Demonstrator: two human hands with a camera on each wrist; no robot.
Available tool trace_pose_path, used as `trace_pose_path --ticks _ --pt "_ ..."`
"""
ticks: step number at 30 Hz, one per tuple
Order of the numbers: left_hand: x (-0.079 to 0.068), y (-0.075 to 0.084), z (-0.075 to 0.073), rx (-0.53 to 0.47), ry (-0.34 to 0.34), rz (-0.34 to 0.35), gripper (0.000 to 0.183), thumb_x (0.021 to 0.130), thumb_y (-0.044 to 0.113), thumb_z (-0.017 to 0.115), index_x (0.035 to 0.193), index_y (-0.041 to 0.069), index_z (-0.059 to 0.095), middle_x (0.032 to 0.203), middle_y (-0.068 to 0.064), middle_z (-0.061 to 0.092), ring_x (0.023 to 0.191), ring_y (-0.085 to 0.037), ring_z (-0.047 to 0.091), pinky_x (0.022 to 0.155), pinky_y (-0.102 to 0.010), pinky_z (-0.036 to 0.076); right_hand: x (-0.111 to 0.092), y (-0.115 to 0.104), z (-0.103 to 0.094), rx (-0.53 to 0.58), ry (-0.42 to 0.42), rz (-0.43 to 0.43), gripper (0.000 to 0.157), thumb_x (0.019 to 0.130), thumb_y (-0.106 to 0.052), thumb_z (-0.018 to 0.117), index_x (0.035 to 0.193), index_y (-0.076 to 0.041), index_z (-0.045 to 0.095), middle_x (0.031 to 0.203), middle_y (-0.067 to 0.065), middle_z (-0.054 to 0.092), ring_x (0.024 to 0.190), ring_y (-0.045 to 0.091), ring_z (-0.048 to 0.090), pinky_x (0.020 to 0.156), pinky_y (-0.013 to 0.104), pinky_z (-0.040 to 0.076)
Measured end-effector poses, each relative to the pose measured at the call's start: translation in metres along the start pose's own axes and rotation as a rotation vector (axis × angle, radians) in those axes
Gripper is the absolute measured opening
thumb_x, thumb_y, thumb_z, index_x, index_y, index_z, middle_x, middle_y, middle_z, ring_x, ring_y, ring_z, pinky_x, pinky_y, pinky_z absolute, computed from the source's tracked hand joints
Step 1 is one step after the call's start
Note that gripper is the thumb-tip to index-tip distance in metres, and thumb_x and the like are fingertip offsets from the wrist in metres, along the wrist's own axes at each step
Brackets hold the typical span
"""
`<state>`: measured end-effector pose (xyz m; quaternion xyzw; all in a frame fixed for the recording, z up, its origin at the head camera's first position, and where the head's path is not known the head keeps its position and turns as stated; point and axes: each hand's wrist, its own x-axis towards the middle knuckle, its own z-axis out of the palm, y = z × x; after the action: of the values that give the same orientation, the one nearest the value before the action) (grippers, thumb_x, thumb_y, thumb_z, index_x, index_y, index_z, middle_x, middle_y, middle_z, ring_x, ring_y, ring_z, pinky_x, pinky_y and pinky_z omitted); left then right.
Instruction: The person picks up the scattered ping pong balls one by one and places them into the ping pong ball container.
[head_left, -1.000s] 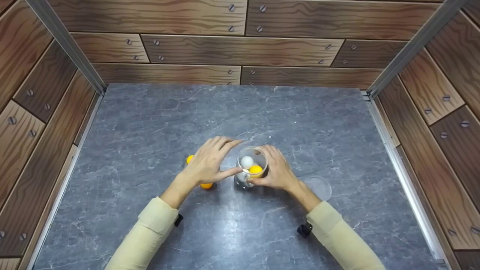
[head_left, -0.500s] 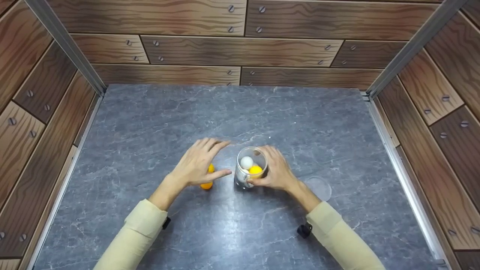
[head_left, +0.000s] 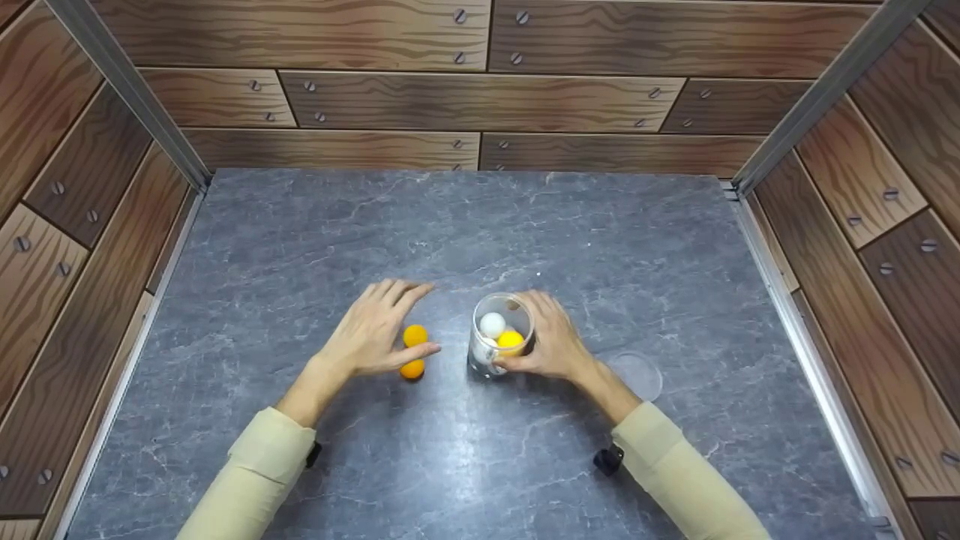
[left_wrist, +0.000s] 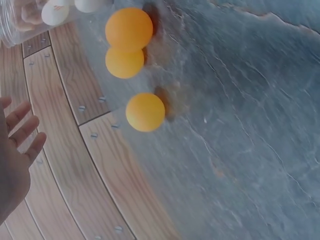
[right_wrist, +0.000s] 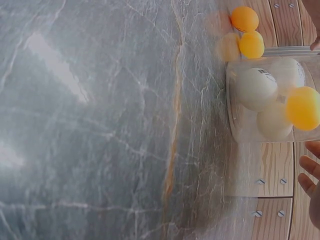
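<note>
My right hand (head_left: 551, 334) grips a clear plastic jar (head_left: 480, 366) that stands upright on the table with its mouth uncovered. Inside it lie several white ping-pong balls (head_left: 492, 325) and one yellow-orange ball (head_left: 511, 342). To the left of the jar, my left hand (head_left: 371, 328) hovers with fingers extended and thumb spread, holding nothing. Two orange ping-pong balls (head_left: 415, 336) show beside its thumb in the head view. A third orange ball (left_wrist: 145, 112) appears in the left wrist view; the left hand hides it from the head camera.
A clear round lid (head_left: 636, 377) lies flat on the table, beside the right forearm. Wood-patterned panels (head_left: 480, 97) wall in the grey marbled table (head_left: 465, 225) at the back and on both sides, with metal rails (head_left: 814, 367) along the side edges.
My left hand has moved left, away from the jar, and the orange balls near its thumb have come into fuller view. The right hand and jar have stayed in place.
</note>
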<state>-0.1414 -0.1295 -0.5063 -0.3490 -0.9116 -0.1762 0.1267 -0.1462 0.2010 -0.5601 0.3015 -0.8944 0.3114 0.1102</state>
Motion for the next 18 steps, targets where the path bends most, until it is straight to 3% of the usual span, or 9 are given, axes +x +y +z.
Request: trace_pose_path --ticks 6,18 --pt "-0.009 -0.008 0.0 0.009 0.013 -0.005 0.088 0.089 0.064 0.072 0.155 0.012 0.049 0.14 -0.009 0.062 0.125 -0.03 0.061 0.11 -0.051 0.05 0.0 -0.001 0.0 0.004 0.004 -0.002 0.095 0.066 -0.064 0.085 0.136 -0.004 0.06 0.124 0.013 0.068 0.116 0.032 0.062 0.11 0.058 0.049" --pt "-0.027 -0.027 0.004 0.021 -0.047 -0.072 0.095 0.087 0.067 0.07 0.159 0.011 0.044 0.147 -0.013 0.058 0.133 -0.036 0.056 0.114 -0.056 0.046 0.0 -0.001 0.0 0.01 -0.003 0.014 0.094 0.066 -0.061 0.086 0.136 -0.004 0.06 0.126 0.015 0.067 0.118 0.034 0.062 0.113 0.062 0.047"
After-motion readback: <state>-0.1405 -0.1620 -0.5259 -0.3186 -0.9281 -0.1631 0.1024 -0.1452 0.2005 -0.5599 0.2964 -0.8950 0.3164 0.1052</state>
